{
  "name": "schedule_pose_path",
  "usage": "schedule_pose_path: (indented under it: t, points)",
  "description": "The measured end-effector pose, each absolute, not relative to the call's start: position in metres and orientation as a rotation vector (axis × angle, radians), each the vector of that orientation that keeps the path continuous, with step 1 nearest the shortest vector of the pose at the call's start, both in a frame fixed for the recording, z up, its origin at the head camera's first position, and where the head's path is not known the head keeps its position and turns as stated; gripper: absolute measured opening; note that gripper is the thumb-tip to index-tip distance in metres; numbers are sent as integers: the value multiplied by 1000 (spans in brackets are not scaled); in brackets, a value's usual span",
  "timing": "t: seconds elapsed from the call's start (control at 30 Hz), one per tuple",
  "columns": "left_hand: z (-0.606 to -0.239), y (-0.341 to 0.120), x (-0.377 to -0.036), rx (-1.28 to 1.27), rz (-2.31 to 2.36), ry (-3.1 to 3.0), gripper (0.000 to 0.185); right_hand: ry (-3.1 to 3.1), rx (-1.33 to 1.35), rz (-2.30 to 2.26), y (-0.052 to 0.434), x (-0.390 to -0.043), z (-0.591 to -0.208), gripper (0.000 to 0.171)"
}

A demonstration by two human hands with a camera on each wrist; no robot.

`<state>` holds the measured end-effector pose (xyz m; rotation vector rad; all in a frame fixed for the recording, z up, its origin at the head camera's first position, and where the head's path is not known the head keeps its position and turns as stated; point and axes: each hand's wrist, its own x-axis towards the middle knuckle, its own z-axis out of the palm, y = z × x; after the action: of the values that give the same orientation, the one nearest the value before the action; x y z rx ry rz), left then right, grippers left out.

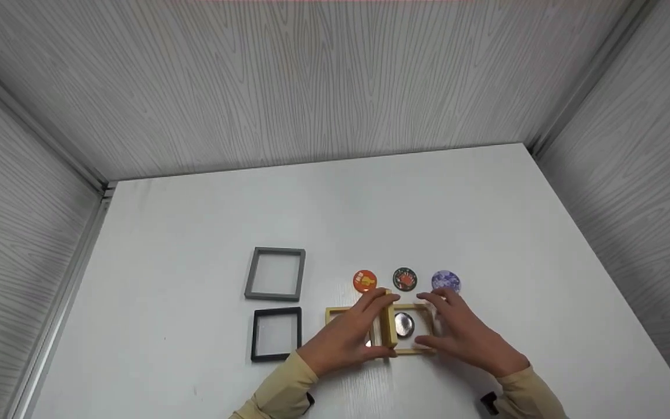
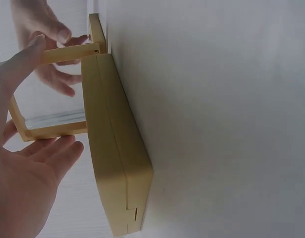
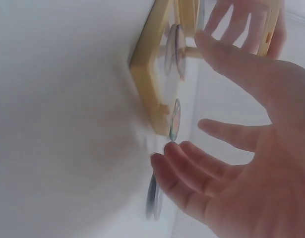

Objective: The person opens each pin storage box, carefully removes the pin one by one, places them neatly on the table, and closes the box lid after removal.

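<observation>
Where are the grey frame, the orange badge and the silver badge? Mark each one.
grey frame (image 1: pixel 250 273), head view, on its left bar.
orange badge (image 1: pixel 364 280), head view, on its printed face.
silver badge (image 1: pixel 403 324), head view, on its shiny centre inside the wooden frame (image 1: pixel 391 333).

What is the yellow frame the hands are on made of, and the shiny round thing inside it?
The pale yellow square frame looks like matt plastic, maybe painted wood: even colour, smooth faces, and a moulded seam and notch in the left wrist view. Its window seems to be clear film. The silver round disc inside looks like polished metal, since it gleams mirror-like.
</observation>
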<state>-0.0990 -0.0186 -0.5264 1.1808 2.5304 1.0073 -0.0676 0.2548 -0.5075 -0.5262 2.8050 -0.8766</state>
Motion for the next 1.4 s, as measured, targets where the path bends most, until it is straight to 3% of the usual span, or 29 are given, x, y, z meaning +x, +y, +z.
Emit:
schedule_pose_path:
  t: [0.17,1.0,1.4]
  points:
    - [-525,-19,-98,1157,1007,2519,93,2840,-599,-839,239,-73,-507,57]
    - [-525,-18,-98,1173,1054,2466,93,2853,-816,-663,212,-79,-520,45]
    - [-525,-17,-98,1149,1047,2457,93,2852,-768,-675,212,-74,-516,39]
